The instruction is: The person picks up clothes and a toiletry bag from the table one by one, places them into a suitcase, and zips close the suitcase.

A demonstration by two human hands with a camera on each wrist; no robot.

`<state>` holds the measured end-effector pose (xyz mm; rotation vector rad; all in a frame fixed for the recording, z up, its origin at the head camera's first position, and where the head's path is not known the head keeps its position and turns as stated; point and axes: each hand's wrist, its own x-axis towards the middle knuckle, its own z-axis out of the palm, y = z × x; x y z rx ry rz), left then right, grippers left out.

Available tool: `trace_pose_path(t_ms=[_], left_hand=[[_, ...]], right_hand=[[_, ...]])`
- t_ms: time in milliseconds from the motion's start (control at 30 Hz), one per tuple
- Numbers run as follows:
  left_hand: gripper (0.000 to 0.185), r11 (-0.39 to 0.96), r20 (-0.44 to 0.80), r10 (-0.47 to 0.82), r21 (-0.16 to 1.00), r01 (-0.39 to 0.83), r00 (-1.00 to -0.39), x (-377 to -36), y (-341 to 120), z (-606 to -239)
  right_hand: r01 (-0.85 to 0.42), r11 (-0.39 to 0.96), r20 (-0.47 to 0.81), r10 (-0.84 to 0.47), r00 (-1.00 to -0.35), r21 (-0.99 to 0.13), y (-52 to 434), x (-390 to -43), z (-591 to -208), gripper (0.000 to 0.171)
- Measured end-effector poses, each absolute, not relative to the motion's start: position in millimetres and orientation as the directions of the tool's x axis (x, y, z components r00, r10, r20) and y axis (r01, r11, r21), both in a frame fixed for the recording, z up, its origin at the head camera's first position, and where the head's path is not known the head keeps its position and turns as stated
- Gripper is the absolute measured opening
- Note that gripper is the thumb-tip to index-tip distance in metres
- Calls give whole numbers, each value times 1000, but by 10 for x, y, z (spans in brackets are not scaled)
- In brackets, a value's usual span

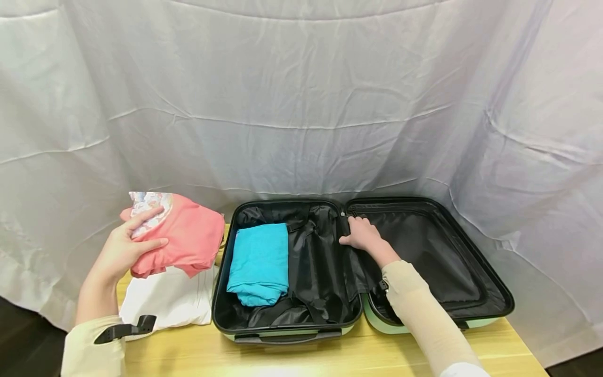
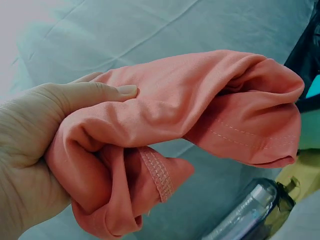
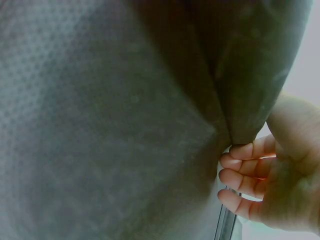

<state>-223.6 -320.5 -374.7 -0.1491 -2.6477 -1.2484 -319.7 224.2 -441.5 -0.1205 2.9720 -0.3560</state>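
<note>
My left hand grips a folded coral-pink garment with a printed patch, raised at the left of the open suitcase. In the left wrist view the thumb lies on top of the coral-pink cloth, which bends over beneath the palm. My right hand is at the suitcase's middle hinge, between the two halves. There it pinches the edge of the black lining flap between thumb and fingers. A folded turquoise garment lies in the suitcase's left half.
A folded white garment lies on the wooden table left of the suitcase, partly under the raised coral-pink one. A clear bottle-like thing with a dark end shows in the left wrist view. Pale curtains hang behind.
</note>
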Motion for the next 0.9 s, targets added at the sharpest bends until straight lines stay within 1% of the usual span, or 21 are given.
trace_pose_path(t_ms=[267, 700, 900], left_hand=[[74, 627, 228, 49, 751, 208, -972, -2322, -3073, -3618], [70, 579, 169, 151, 784, 226, -974, -2544, -2785, -3439], [71, 577, 173, 217, 771, 269, -961, -2675, -2672, -3368]], right_hand=[[-59, 969, -140, -94, -986, -240, 2211, -3194, -4420, 78], [-66, 968, -123, -98, -988, -240, 2241, -3206, -4429, 77], [-69, 968, -115, -99, -988, -242, 2246, -3203, -4432, 76]])
